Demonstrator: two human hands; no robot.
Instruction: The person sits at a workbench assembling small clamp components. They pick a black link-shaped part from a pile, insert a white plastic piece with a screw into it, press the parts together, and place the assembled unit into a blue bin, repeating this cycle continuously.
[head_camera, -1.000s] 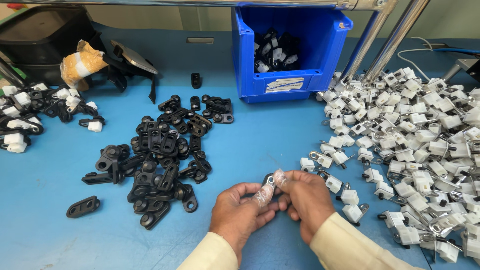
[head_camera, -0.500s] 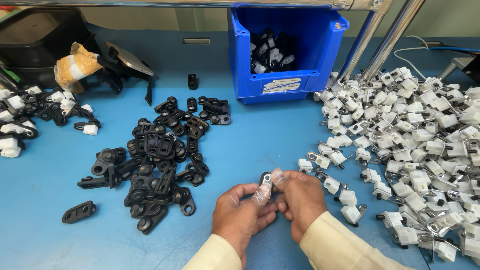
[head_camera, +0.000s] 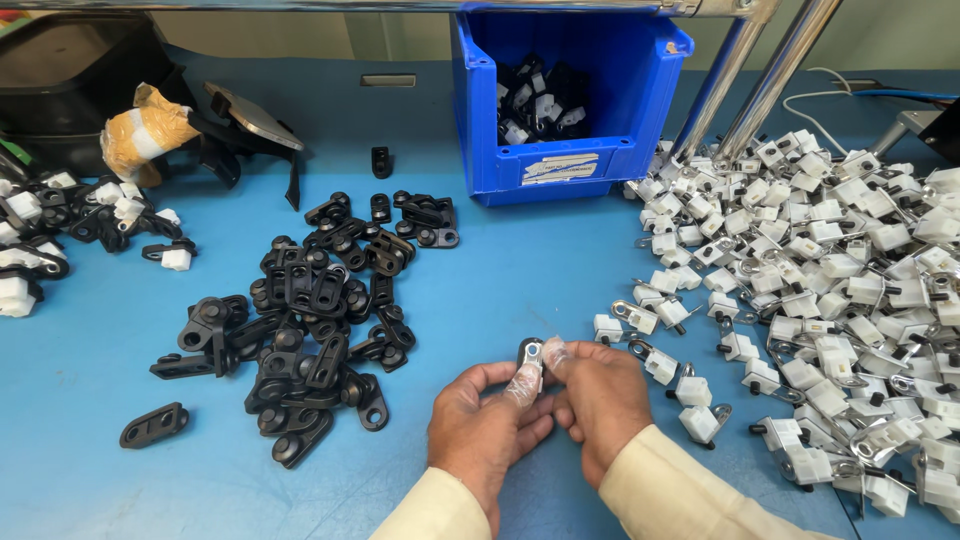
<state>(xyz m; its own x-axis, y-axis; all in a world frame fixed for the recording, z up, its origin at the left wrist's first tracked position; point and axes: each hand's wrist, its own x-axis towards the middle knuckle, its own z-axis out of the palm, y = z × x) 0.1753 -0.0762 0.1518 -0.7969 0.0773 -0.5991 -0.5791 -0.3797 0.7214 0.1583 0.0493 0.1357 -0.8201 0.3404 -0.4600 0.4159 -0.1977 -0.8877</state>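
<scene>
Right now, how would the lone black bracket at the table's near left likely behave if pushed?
The lone black bracket lies flat, so it would probably slide rather than roll. It looks like rigid, light moulded plastic, and nothing touches it, so nothing should snag.

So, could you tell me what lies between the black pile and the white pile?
In the head view, bare blue table separates black pile and white pile.

Black brackets (head_camera: 310, 320), white clips (head_camera: 830, 300), a blue bin (head_camera: 570, 170) on a blue table (head_camera: 520, 270).
</scene>
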